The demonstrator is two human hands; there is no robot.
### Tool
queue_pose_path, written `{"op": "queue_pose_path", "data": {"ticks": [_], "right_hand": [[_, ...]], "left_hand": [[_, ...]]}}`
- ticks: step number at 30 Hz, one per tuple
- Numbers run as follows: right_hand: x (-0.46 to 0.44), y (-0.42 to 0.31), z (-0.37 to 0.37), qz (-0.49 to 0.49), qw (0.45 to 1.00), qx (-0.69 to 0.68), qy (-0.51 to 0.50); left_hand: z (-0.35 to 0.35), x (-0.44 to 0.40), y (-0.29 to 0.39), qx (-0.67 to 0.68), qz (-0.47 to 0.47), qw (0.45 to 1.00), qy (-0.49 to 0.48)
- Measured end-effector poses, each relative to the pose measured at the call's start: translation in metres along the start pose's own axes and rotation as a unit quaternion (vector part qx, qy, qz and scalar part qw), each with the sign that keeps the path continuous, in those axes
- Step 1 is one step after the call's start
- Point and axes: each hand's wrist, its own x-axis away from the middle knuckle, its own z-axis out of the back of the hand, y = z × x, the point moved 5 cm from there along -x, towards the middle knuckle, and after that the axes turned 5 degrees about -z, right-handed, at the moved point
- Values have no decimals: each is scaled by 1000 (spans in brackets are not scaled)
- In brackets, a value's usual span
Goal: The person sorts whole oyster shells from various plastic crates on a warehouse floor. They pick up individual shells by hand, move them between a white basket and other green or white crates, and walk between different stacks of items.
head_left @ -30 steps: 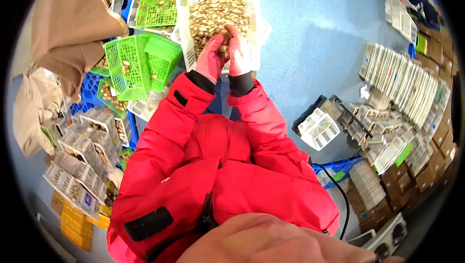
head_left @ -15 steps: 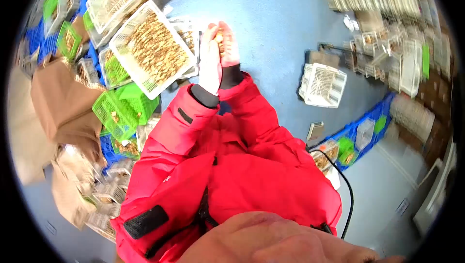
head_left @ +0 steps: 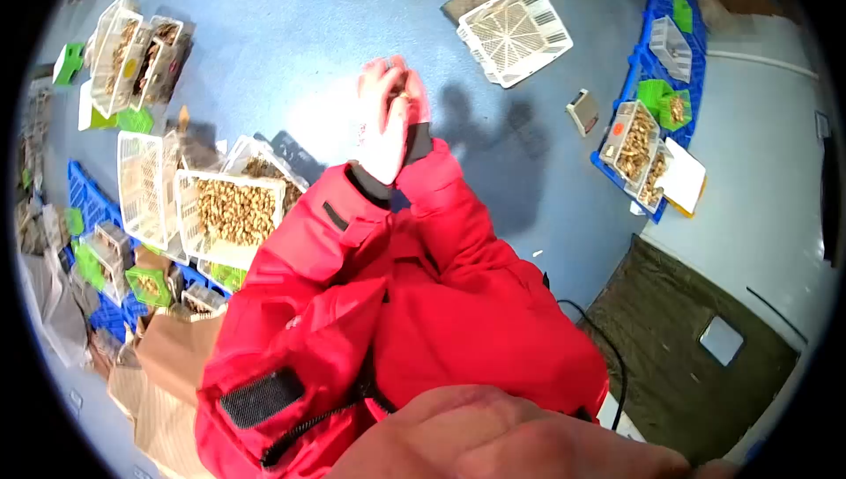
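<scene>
My left hand (head_left: 381, 133) and my right hand (head_left: 416, 102) are cupped together in front of the red jacket (head_left: 458, 294), over the blue floor. Between the fingers shows a little of some small brown pieces (head_left: 398, 91), mostly hidden by the hands. To the left of my forearms stands a white basket (head_left: 182, 206) filled with small brown-and-white pieces (head_left: 236, 213). My hands are well apart from it.
An empty white basket (head_left: 515, 36) lies on the floor ahead to the right. Farther right, a blue pallet (head_left: 683, 118) bears white and green baskets. Left of me are more baskets (head_left: 141, 188) and brown cloth (head_left: 181, 351). A dark green mat (head_left: 687, 338) lies at lower right.
My view has turned to the right, and the filled basket now lies lower left. My cupped hands have moved away from above it, carrying some pieces with them.
</scene>
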Motion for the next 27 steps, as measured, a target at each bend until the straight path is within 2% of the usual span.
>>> {"op": "queue_pose_path", "data": {"ticks": [1, 2, 4, 5, 6, 8, 13, 14, 15, 16, 17, 18, 19, 20, 21, 23, 26, 27], "right_hand": [[6, -15, -1, 0, 1000, -6, 4], [13, -24, -1, -6, 1000, -5, 9], [25, -35, -6, -39, 999, 7, 21], [26, -37, -13, -60, 998, 1, 24], [31, -41, -21, -75, 997, -10, 28], [28, -41, -42, -116, 993, -22, 30], [-1, -17, -66, -219, 972, -58, 54], [-9, -8, -61, -239, 967, -59, 64], [-24, 1, -49, -241, 967, -21, 76], [-42, 5, -28, -219, 970, 81, 73], [-57, 9, -6, -187, 964, 179, 67], [-62, 20, -11, -184, 956, 207, 100], [-77, 30, -2, -216, 961, 140, 105], [-91, 35, 10, -209, 962, 140, 107], [-100, 44, 14, -194, 964, 141, 113], [-93, 61, -7, -182, 969, 95, 141], [-110, 50, 4, -105, 979, 164, 68], [-103, 38, -8, -114, 984, 117, 66]], "left_hand": [[-12, -2, 10, -6, -11, 1000, 5], [-25, -3, 18, 49, 32, 998, -28], [-38, -12, 28, 37, -63, 996, 51], [-45, -15, 14, 45, -67, 996, 50], [-51, -16, 28, 53, -36, 997, 47], [-62, -9, 14, 50, -12, 994, 96], [-3, -16, 22, -13, 36, 976, 217], [12, -12, 20, -84, 21, 964, 251], [29, -14, 15, -153, 17, 947, 284], [51, -13, 5, -60, 71, 947, 307], [69, -7, 2, -59, 96, 941, 321], [84, -4, -8, -58, 93, 932, 347], [97, -8, -14, -49, 88, 927, 360], [107, -9, -17, -36, 96, 924, 368], [109, -7, -41, 34, 117, 914, 387], [126, -20, -33, 35, 115, 923, 365], [125, -32, -43, 53, 112, 926, 357], [121, -38, -32, 18, 141, 936, 322]]}}
